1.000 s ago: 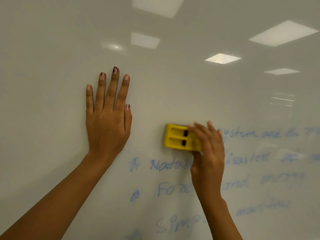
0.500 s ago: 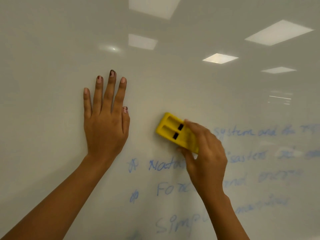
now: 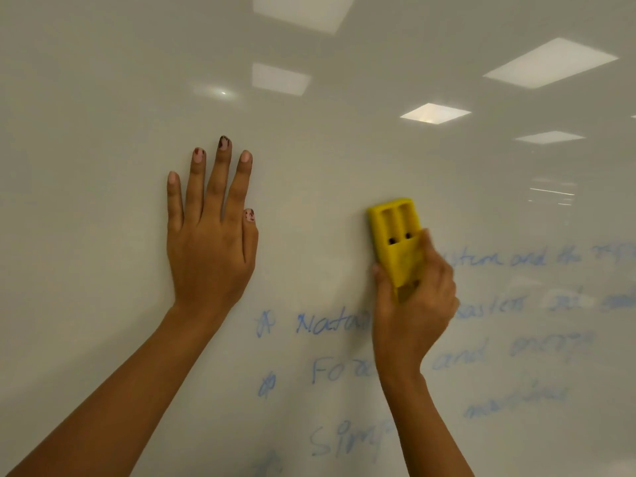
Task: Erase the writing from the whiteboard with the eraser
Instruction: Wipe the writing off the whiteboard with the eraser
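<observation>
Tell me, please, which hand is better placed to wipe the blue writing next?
Right. The right hand already grips the yellow eraser beside the blue writing; the left hand lies flat, empty.

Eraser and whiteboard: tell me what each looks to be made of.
The eraser looks like moulded yellow plastic, matte, with two recessed grooves and rounded edges; its wiping pad is hidden. The whiteboard has a glossy, smooth white surface that mirrors the ceiling lights; glass or coated panel, I cannot tell which.

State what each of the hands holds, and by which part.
Right hand grips the yellow eraser by its lower end. Left hand holds nothing, flat on the whiteboard.
</observation>
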